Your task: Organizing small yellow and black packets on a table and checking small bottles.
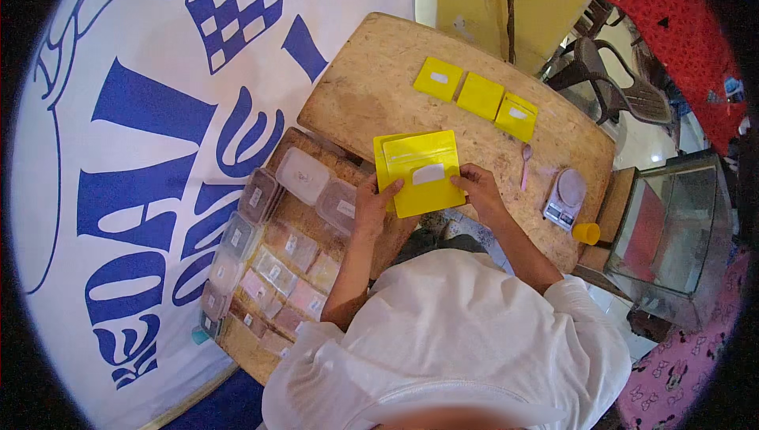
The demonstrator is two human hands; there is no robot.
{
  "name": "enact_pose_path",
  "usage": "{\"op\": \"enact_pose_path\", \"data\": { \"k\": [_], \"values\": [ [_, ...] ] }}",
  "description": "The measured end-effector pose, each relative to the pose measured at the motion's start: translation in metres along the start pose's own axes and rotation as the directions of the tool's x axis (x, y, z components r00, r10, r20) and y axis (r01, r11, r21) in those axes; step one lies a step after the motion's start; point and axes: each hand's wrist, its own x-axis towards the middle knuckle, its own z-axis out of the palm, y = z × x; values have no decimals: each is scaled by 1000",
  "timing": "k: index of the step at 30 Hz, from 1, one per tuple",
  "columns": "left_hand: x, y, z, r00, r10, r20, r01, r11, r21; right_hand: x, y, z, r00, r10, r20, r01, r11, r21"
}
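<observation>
Both my hands hold yellow resealable pouches (424,193), at least two overlapping, in front of my chest. The front pouch has a clear zip strip near its top and a white patch. My left hand (375,202) grips the left edge with the thumb on the front. At the right edge, my right hand (476,186) pinches with thumb and fingers. Beyond them on the wooden table lie three more yellow pouches in a row: a left one (439,79), a middle one (481,95) and a right one (516,116). A pink-handled spoon (525,168) lies nearer to me.
A digital kitchen scale (563,199) and a yellow cup (586,234) are at the table's right. Left of me stand lidded plastic containers (303,175) and labelled clear packets (274,271). A glass case (670,222) is at far right, a plastic chair (611,83) behind.
</observation>
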Motion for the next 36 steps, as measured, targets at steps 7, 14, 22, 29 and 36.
{"op": "enact_pose_path", "data": {
  "k": [7,14,22,29,36],
  "values": [
    [11,26,-16,990,3,-139,-2,1000,4,49,-4,6,994,-110,-12,111,993,47],
    [17,4,-40,958,-10,-285,-23,994,-109,153,-30,-2,991,65,-113,-42,981,191],
    [-5,-4,-44,917,-52,-395,63,998,16,335,22,51,953,209,-218,-117,920,374],
    [8,-11,-11,929,-196,-315,200,980,-19,457,59,3,862,-172,-477,61,969,-240],
    [-9,-11,-20,932,-222,-287,253,965,74,366,22,74,799,-216,-561,-91,879,-468]
  ]
}}
